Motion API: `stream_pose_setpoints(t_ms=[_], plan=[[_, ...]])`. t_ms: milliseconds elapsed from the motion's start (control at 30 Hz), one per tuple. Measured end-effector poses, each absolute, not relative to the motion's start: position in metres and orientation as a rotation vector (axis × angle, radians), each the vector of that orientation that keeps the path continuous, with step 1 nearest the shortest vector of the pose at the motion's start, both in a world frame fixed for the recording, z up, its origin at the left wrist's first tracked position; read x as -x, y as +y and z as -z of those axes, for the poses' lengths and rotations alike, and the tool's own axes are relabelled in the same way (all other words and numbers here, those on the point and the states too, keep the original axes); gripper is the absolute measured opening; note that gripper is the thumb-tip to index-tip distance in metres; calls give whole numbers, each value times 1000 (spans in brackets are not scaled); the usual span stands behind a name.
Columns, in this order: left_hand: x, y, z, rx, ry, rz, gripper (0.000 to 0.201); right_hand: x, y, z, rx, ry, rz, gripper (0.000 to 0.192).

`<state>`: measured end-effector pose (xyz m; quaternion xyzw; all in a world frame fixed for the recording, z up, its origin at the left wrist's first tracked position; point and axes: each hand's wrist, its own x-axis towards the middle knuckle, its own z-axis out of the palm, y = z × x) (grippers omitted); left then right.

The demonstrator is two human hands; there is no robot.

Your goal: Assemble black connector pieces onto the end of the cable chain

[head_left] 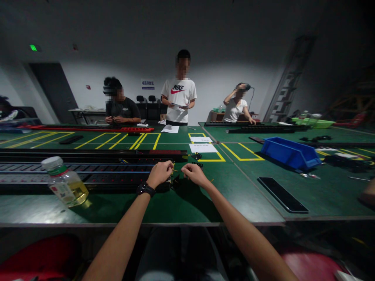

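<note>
Both my hands are out over the green table (187, 203), at the right end of a long black strip of sockets (88, 171). My left hand (159, 173), with a black watch on the wrist, is closed with its fingertips pinching thin yellow wires (174, 169) at the strip's end. My right hand (193, 174) is closed too, knuckles up, a short way to the right; a small black part (175, 181) lies between and just below the hands. What the right fingers pinch is too small to tell.
A plastic bottle (65, 183) of yellowish drink lies tilted at the left. A black phone (282, 194) lies flat at the right, a blue bin (290, 153) beyond it. White papers (202, 147) lie ahead. Three people work at the far side.
</note>
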<state>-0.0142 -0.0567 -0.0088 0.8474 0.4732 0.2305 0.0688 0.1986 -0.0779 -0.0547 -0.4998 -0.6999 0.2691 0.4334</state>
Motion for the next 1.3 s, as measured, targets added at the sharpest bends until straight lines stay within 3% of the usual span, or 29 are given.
stream_pose_setpoints(t_ms=[433, 667, 833, 1033, 1300], plan=[[13, -57, 8, -2656, 1437, -656, 24, -198, -81, 51, 1296, -1750, -615, 26], [13, -56, 10, -2740, 1498, -618, 27, -207, -82, 44, 1610, -1507, -432, 22], [14, -54, 11, -2731, 1485, -561, 31, -216, -90, 30, 1892, -1367, -275, 32], [14, -52, 13, -2723, 1464, -577, 31, -212, -98, 31, 2141, -1613, 34, 42], [15, -53, 12, -2698, 1445, -605, 32, -211, -96, 39, 2232, -1809, -62, 50]])
